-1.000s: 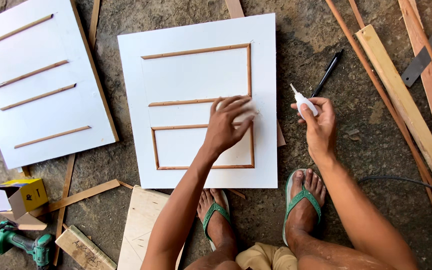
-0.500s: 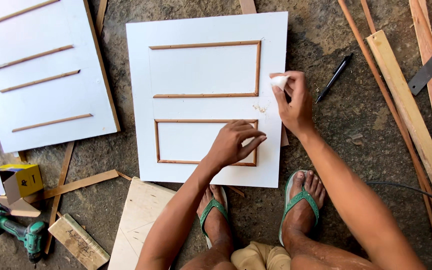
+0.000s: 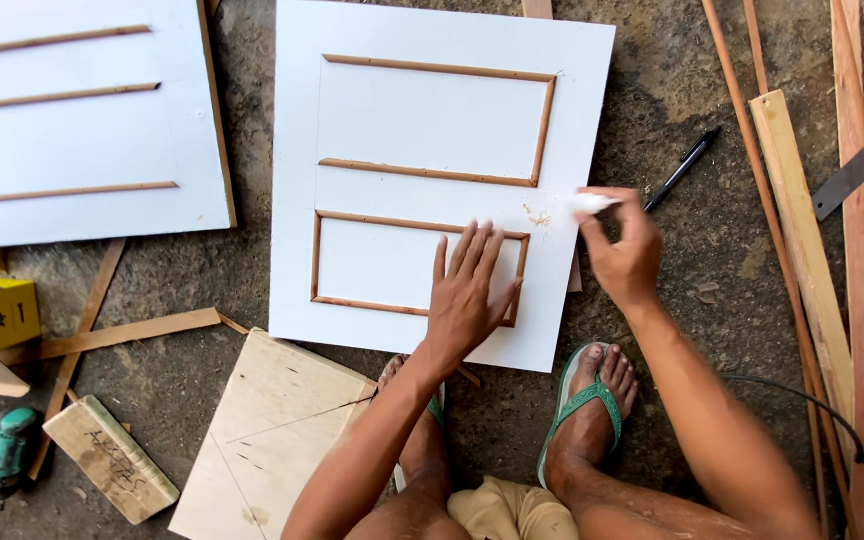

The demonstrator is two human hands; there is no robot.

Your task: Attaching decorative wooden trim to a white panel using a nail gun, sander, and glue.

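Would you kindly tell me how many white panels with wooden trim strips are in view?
2: one white panel under both hands, centre, bearing two rectangular trim frames; another white panel at upper left, cut off by the frame edge. More may lie out of view.

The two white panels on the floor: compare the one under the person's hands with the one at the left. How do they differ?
The white panel under the hands carries thin wooden strips forming two closed rectangular frames; the left panel has only separate, roughly parallel strips. The left hand lies flat on the near panel while the right hand holds a small white tube at it; the left panel is untouched and partly out of view. Both are white, lying flat.
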